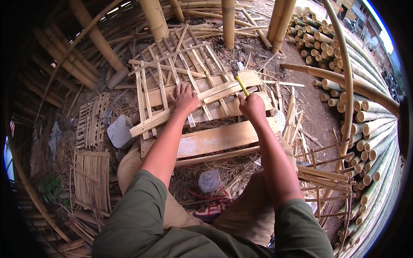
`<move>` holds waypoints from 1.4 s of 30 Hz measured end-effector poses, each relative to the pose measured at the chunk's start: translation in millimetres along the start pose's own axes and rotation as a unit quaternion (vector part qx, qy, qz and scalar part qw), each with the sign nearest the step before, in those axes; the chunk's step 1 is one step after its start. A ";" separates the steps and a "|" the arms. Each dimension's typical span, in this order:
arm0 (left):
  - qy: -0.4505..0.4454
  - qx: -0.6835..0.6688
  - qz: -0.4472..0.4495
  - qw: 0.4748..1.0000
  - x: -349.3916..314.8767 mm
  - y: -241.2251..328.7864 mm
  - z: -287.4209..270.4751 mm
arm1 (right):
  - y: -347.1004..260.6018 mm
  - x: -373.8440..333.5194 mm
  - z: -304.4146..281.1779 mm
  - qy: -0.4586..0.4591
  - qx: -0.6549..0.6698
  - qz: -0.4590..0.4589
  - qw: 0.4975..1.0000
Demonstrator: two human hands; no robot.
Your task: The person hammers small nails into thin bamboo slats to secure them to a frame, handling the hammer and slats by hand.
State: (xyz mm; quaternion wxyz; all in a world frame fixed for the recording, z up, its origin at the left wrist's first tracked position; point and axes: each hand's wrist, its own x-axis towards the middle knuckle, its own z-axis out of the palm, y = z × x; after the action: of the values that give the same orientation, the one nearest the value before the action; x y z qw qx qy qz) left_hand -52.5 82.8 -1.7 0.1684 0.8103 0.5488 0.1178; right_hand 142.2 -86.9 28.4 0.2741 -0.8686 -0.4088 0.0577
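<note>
My right hand (253, 106) is closed around the yellow handle of a hammer (242, 87), whose head points away from me. My left hand (185, 99) lies on a lattice of crossed bamboo slats (165, 81), fingers spread over the strips. Just below that hand, a wider bamboo strip (160, 122) runs slantwise across the lattice's near side and meets another strip near the hammer. Beneath it all is a low bench of pale wooden planks (206, 139), set in front of my knees. Whether the left fingers press on one particular slat is hard to see.
Stacked bamboo poles (370, 129) fill the right side. Upright bamboo posts (228, 23) stand beyond the bench. A grey block (120, 131) and slatted panels (92, 178) lie at left. A clear plastic bag (209, 180) rests between my legs, among scattered bamboo scraps.
</note>
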 end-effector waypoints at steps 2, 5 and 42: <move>-0.010 -0.002 -0.006 1.000 -0.3 -1.8 4.9 | -2.6 -2.8 -8.6 0.033 -0.004 -0.016 0.999; -0.016 0.017 0.007 1.000 -2.5 3.2 5.5 | -2.1 -10.1 -17.9 0.062 0.010 -0.042 0.997; 0.053 0.043 0.008 0.998 -5.0 5.2 11.6 | -42.5 -23.8 -15.4 0.030 -0.018 -0.139 0.990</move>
State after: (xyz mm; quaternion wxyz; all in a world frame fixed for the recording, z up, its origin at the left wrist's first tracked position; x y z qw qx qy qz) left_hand -45.6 74.7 -10.3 0.1036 0.8135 0.5553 0.1382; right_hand 102.6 -89.3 60.6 0.2754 -0.8094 -0.5185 -0.0144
